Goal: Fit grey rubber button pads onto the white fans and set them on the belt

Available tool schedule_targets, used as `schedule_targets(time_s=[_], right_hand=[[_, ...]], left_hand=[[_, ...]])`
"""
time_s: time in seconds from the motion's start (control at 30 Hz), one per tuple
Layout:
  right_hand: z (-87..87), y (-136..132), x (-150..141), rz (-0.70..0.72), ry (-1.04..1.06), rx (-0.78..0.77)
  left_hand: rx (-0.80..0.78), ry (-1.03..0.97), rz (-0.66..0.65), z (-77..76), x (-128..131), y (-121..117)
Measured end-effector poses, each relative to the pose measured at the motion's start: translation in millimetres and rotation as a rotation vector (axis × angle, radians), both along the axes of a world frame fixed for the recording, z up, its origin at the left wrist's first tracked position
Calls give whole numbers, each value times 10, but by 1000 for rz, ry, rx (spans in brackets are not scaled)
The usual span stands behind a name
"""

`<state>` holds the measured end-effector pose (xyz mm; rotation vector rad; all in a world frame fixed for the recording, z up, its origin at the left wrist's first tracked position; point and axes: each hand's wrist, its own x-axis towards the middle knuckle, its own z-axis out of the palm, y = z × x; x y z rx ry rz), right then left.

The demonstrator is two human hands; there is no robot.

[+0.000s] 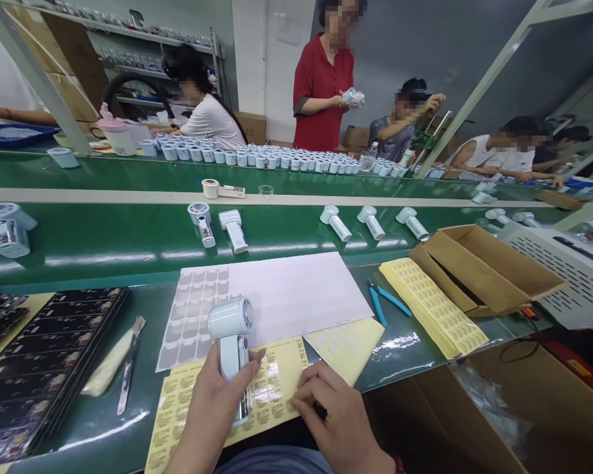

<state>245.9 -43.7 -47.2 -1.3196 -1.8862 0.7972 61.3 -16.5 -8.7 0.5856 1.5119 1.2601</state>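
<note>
Hands [215, 398], L w/ fan [230, 349], long-axis fwd, face R

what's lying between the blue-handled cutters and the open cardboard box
Yellow label sheets lie between the blue-handled cutters and the open cardboard box, as the head view shows.

Blue-handled pliers [377, 307] at 4 o'clock, handles spread. Open cardboard box [516, 263] at 3 o'clock, white vented machine [558, 263] just beyond. Tweezers [127, 378] at 8 o'clock, black circuit boards [54, 368] farther out. Pink-topped bottle [121, 139], 10 o'clock. Co-worker in red [321, 99], 12 o'clock.
</note>
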Motion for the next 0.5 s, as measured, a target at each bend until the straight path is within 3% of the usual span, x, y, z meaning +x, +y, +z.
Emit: schedule_targets(time_s=[0.23, 0.37, 0.5], right_hand=[[446, 66, -71, -37, 564, -208], [718, 225, -317, 88, 537, -329], [824, 382, -555, 149, 421, -351]], left_hand=[[-26, -135, -16, 77, -7, 21], [-90, -348, 9, 191, -37, 64], [-71, -417, 109, 250, -79, 126]])
